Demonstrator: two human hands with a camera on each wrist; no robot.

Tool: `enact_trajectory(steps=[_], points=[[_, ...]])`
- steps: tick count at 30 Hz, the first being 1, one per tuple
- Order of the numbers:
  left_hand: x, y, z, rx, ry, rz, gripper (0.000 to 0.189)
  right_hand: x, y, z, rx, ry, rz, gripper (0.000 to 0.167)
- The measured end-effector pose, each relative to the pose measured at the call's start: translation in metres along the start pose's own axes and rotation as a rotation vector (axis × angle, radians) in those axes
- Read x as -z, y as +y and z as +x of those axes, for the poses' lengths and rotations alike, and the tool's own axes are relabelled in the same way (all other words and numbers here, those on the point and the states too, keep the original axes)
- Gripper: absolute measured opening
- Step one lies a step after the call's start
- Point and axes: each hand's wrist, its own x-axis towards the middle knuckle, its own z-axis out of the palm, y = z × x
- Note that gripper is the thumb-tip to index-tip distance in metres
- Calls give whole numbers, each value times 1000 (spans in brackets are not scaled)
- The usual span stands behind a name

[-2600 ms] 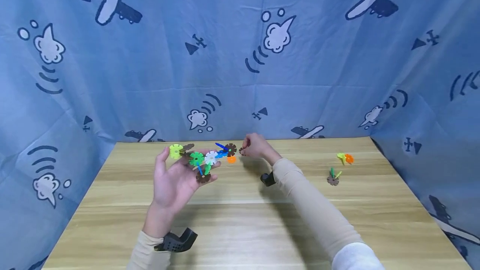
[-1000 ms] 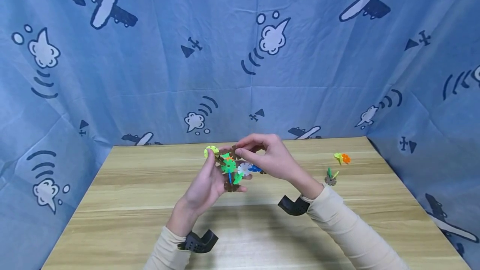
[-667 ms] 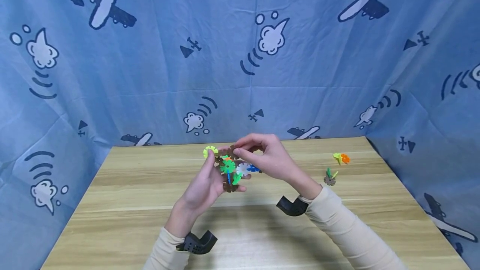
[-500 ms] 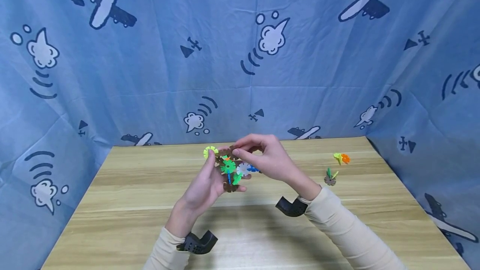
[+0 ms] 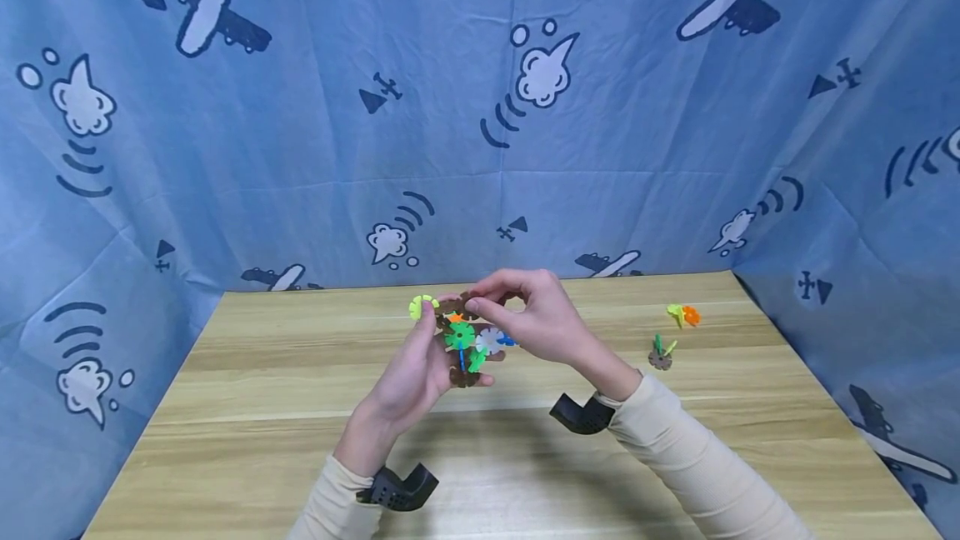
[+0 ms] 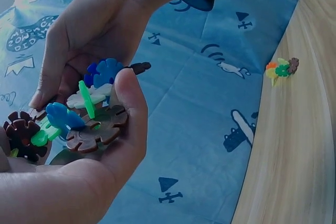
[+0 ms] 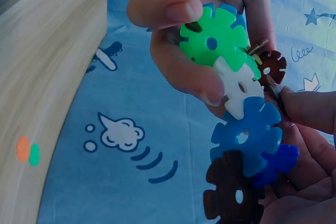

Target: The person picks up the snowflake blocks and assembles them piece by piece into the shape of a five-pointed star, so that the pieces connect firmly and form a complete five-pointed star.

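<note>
A linked cluster of notched plastic snowflake discs, in green, white, blue and brown, is held in my left hand. In the left wrist view, left fingers lie round a brown disc at the cluster's near side. My right hand is against the cluster's far right side. Its thumb and a finger pinch a brown disc beside the white disc, as the right wrist view shows. Whether that brown disc is slotted in, I cannot tell. A yellow-green disc stands at the left thumb.
On the wooden table, a yellow and orange pair of discs lies far right. Nearer is a brown disc with green and yellow ones upright on it. Blue airplane-print cloth hangs behind the table's back edge.
Earlier the right hand pinched a brown piece apart from the cluster, which lay on the left palm. The left hand moved right and the hands met. Over the last second they have barely moved.
</note>
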Motion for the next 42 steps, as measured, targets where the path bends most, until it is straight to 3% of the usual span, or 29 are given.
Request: enact_trajectory(steps=[8, 27, 36, 42], points=[[-2, -2, 0, 5, 20, -16, 64, -1, -1, -1, 9, 17, -36, 8], [-2, -8, 1, 14, 0, -51, 62, -6, -6, -4, 10, 38, -71, 9], [2, -9, 0, 27, -59, -170, 93, 2, -5, -8, -32, -19, -84, 14], [2, -10, 1, 37, -60, -214, 81, 4, -2, -11, -31, -19, -106, 14]])
